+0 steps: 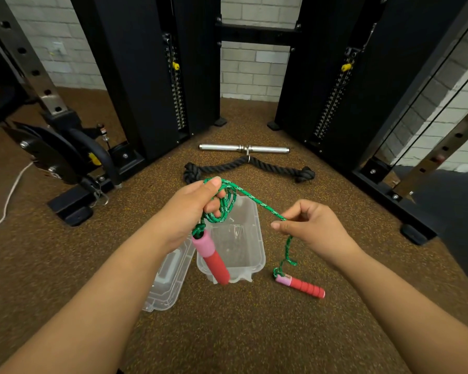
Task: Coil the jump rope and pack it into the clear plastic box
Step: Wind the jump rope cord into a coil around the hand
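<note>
The left hand [192,209] holds several green loops of the jump rope [222,205], its grip closed around the coil with the thumb on top. One red-and-pink handle [212,259] dangles from that coil, hanging in front of the clear plastic box [250,255]. The right hand [312,228] pinches the free run of rope between thumb and forefinger, otherwise loosely curled. From that pinch the tail drops, kinked, to the second handle [303,284], which lies on the floor just right of the box.

The likeliest trouble is the coil springing open: the loops are slack and uneven, and a slip of the thumb would probably spill them. The kinks in the hanging tail could knot as it is drawn in. The dangling handle may swing against the box rim and nudge the light box. The floor handle will drag as the rope shortens and could catch the box's corner.

The box sits open on the speckled floor, with its lid [166,276] lying close on its left. Ahead lie a black rope attachment [265,167] and a metal bar [243,149], well apart from the hands. Black machine frames flank both sides at a distance, so there is free room around the box
</note>
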Available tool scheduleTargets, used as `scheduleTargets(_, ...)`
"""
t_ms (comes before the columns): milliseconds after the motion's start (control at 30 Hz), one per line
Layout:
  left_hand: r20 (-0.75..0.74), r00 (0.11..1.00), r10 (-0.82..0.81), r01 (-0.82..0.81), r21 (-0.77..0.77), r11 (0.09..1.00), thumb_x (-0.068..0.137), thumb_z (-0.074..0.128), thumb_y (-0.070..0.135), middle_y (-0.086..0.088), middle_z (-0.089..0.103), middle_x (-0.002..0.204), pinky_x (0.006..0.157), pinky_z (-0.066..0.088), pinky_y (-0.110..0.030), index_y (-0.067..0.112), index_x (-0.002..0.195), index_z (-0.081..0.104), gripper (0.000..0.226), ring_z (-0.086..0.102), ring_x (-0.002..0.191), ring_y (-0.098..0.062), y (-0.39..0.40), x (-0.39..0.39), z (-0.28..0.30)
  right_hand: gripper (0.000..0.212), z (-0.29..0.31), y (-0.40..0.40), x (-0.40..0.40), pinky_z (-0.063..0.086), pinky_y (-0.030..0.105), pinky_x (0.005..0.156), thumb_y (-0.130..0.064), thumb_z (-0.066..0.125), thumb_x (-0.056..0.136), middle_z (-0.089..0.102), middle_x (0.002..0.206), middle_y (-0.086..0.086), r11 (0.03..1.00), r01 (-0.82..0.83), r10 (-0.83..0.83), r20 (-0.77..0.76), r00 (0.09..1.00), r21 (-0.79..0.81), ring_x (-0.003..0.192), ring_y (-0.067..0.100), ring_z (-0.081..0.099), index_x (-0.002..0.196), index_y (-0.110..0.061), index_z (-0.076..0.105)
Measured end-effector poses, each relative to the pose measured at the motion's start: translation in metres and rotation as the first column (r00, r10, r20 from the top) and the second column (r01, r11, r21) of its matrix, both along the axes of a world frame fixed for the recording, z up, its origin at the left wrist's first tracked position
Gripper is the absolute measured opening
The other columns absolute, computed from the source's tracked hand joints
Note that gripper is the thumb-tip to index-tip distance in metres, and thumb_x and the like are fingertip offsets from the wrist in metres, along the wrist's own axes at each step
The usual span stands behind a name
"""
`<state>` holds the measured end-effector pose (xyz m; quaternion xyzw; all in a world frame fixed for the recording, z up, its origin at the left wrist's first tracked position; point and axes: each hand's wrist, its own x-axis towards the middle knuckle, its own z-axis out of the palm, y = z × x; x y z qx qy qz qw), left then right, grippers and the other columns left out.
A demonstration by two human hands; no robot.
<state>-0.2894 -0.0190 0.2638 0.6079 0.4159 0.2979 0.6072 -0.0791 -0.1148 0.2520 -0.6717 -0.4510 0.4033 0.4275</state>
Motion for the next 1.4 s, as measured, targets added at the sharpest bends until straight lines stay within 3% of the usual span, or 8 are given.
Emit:
scheduleTargets(200,-0.041,0.997,-0.067,0.067,-0.019,0.998,0.098,0.042,0.038,0.008,0.042,0.053,0.074,0.038,-0.031,0.014,0.084,0.057,0.032,0.045,0.067,-0.016,-0.007,0.004,0.003,0.048,0.004,-0.003,-0.002,0.045,0.029,0.074,-0.049,0.054,0.081,0.069,0.079,-0.016,0.941,-0.318,0.311,-0.080,0.947,-0.112,0.066,0.009,0.057,0.113,-0.017,0.068)
scheduleTargets(500,0.008,0.999,-0.041,0.041,-0.050,0.998,0.098,0.041,0.035,0.009,0.041,0.050,0.072,0.041,-0.025,0.013,0.080,0.056,0.032,0.049,0.055,-0.009,-0.007,0.002,0.001,0.004,0.002,0.000,0.000,0.054,0.037,0.080,-0.013,0.071,0.081,0.073,0.083,0.008,0.992,-0.123,0.122,0.048,0.991,0.009,0.075,0.014,0.064,0.084,-0.015,0.074)
scheduleTargets(767,0.074,0.968,-0.239,0.247,-0.117,0.962,0.096,0.042,0.034,0.010,0.041,0.048,0.072,0.041,-0.026,0.012,0.080,0.055,0.030,0.045,0.053,-0.008,-0.025,0.015,0.003,0.060,-0.013,0.002,-0.021,0.042,0.027,0.103,-0.047,0.066,0.082,0.053,0.132,-0.005,0.921,-0.388,0.390,0.083,0.917,-0.041,0.120,0.007,0.051,0.137,-0.034,0.045)
scheduleTargets(900,0.076,0.974,-0.215,0.224,-0.140,0.965,0.098,0.040,0.031,0.009,0.040,0.048,0.066,0.042,-0.019,0.011,0.080,0.054,0.031,0.042,0.054,-0.009,-0.025,0.013,0.007,0.019,-0.015,0.002,-0.022,0.039,0.021,0.099,-0.031,0.059,0.090,0.057,0.110,-0.003,0.922,-0.385,0.367,0.232,0.901,0.035,0.107,0.003,0.052,0.099,-0.018,0.070)
scheduleTargets(1000,0.157,0.978,-0.133,0.164,-0.201,0.966,0.097,0.042,0.034,0.006,0.038,0.050,0.067,0.041,-0.022,0.012,0.080,0.054,0.030,0.043,0.056,-0.012,-0.024,0.009,0.008,0.025,-0.005,0.000,-0.019,0.051,0.019,0.080,-0.020,0.046,0.098,0.066,0.084,0.006,0.956,-0.277,0.280,-0.016,0.960,0.095,0.079,0.005,0.064,0.087,-0.008,0.065)
scheduleTargets(1100,0.292,0.956,-0.007,0.099,-0.303,0.948,0.093,0.046,0.035,0.004,0.037,0.051,0.071,0.038,-0.028,0.012,0.080,0.055,0.028,0.044,0.056,-0.014,-0.021,0.010,0.008,0.030,-0.011,-0.004,-0.022,0.049,0.026,0.065,-0.026,0.040,0.101,0.058,0.066,0.002,0.984,-0.177,0.170,0.150,0.974,0.032,0.061,0.009,0.056,0.086,-0.016,0.063)
scheduleTargets(1300,0.389,0.907,0.163,0.019,-0.424,0.905,0.096,0.045,0.035,0.006,0.040,0.052,0.073,0.040,-0.026,0.012,0.085,0.057,0.029,0.042,0.059,-0.013,-0.017,0.013,0.004,0.030,-0.018,-0.024,-0.068,0.035,0.030,0.066,-0.038,0.028,0.102,0.057,0.090,-0.003,0.796,-0.551,0.561,0.646,0.518,-0.250,0.081,0.020,0.054,0.110,-0.021,0.051)
scheduleTargets(1400,0.171,0.981,0.092,-0.051,-0.230,0.972,0.098,0.043,0.037,0.004,0.053,0.061,0.085,0.040,-0.031,0.003,0.098,0.063,0.039,0.052,0.069,-0.013,-0.019,0.013,-0.003,0.028,-0.006,-0.026,-0.081,0.041,0.034,0.070,-0.039,0.028,0.101,0.064,0.100,0.007,0.780,-0.612,0.490,0.732,0.473,-0.127,0.088,0.027,0.058,0.108,-0.018,0.046)
